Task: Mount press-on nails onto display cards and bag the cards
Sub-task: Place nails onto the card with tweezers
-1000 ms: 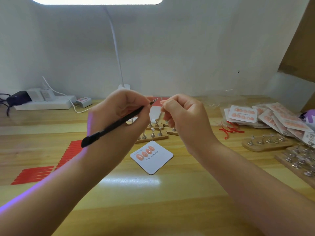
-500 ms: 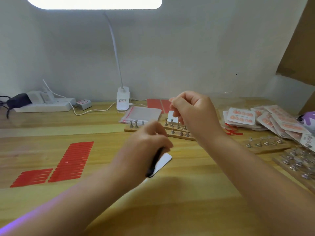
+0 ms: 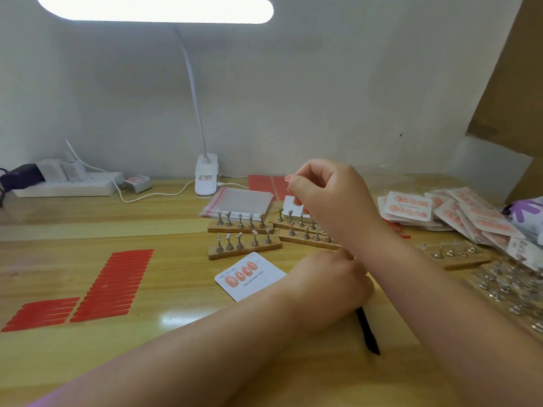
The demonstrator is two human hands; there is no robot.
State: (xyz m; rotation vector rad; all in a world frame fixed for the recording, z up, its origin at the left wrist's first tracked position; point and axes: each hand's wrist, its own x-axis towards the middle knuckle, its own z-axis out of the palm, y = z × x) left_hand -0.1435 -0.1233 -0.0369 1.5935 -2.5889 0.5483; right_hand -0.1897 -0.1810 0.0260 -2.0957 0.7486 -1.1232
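Left hand (image 3: 329,284) grips the black tool (image 3: 367,330) just right of the display card (image 3: 249,276) (four nails on); right hand (image 3: 332,198) hovers curled, pinching something tiny.

You had "Handmade Nail" printed on the white square display card w/ four orange nails (image 3: 250,276), front-centre of desk. Same wording, blurred, showed on the bagged white card w/ orange nails (image 3: 409,206) at right. Clip-lamp label and top line on card were too small to read.

My left hand (image 3: 329,282) covers most of the black tool (image 3: 367,330); whatever the right hand (image 3: 332,201) pinches is too small for me to tell.
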